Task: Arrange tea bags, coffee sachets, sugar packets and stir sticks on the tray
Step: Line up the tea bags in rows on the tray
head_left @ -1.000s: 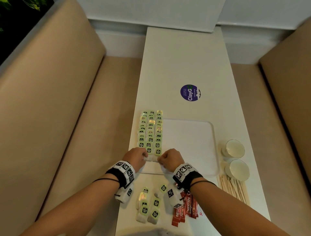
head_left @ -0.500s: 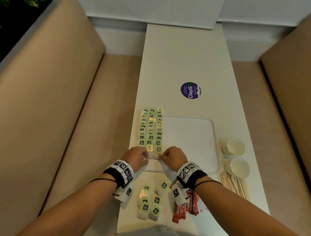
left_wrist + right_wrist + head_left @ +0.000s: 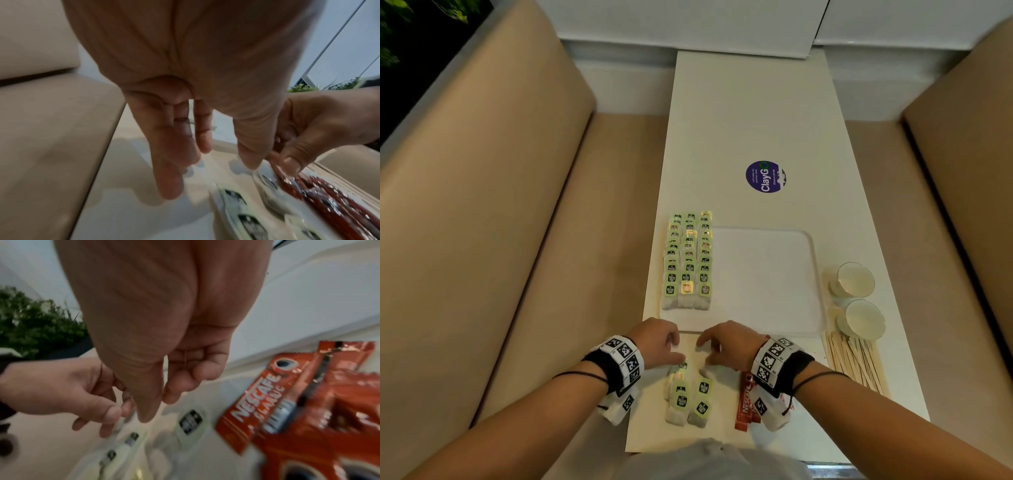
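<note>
Three neat rows of green-tagged tea bags [image 3: 688, 263] lie along the left side of the white tray [image 3: 774, 274]. A small pile of loose tea bags [image 3: 688, 397] sits on the table in front of the tray, with red coffee sachets [image 3: 746, 401] to its right. My left hand [image 3: 678, 349] and right hand [image 3: 703, 353] hover side by side over the far end of that pile. The fingers of both point down, relaxed, and hold nothing. The wrist views show the left hand [image 3: 211, 175] and right hand [image 3: 159, 408] just above the blurred bags, beside the sachets [image 3: 287, 402].
Wooden stir sticks [image 3: 856, 363] lie in a bundle at the tray's near right corner. Two white cups [image 3: 854, 279] [image 3: 864, 318] stand right of the tray. A purple sticker [image 3: 765, 176] marks the far table. Beige benches flank the narrow table.
Both hands have left the near end of the tea bag rows on the tray. They have drawn back toward me to the loose pile.
</note>
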`<state>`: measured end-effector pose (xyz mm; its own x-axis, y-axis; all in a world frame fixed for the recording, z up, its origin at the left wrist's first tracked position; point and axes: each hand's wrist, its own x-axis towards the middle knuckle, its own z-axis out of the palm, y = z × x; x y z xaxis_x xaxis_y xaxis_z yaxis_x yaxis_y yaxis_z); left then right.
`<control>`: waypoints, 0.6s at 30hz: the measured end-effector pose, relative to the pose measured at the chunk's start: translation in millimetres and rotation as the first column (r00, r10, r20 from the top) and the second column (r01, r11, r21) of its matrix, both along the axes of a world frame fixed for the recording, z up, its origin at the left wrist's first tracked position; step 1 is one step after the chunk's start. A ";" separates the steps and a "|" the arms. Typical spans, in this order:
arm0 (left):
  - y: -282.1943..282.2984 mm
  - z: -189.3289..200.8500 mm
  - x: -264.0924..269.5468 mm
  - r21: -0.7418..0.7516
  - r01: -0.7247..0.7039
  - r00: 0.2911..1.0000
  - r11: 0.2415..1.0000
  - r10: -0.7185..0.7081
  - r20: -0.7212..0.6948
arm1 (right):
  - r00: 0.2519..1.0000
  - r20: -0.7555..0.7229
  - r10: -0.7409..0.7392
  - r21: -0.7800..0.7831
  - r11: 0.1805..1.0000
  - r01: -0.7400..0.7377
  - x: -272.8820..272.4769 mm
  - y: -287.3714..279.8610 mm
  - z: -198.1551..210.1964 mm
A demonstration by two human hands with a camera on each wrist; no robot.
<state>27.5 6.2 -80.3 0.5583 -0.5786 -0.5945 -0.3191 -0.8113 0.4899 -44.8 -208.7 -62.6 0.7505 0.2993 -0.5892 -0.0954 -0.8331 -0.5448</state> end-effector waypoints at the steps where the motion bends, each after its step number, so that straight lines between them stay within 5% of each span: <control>1: 1.5 -0.6 -4.1 0.023 0.016 1.000 1.000 -0.016 0.003 | 0.999 -0.003 0.033 -0.024 0.999 -0.033 -3.5 1.6 -0.9; 12: -0.3 -1.5 -35.2 0.132 0.194 0.980 0.972 -0.197 0.006 | 0.988 0.020 0.152 -0.219 0.965 -0.144 -19.5 10.2 -9.8; 18: -3.8 -4.0 -46.5 0.139 0.152 0.988 0.979 -0.156 0.018 | 0.987 0.040 0.157 -0.259 0.955 -0.142 -22.4 11.7 -12.4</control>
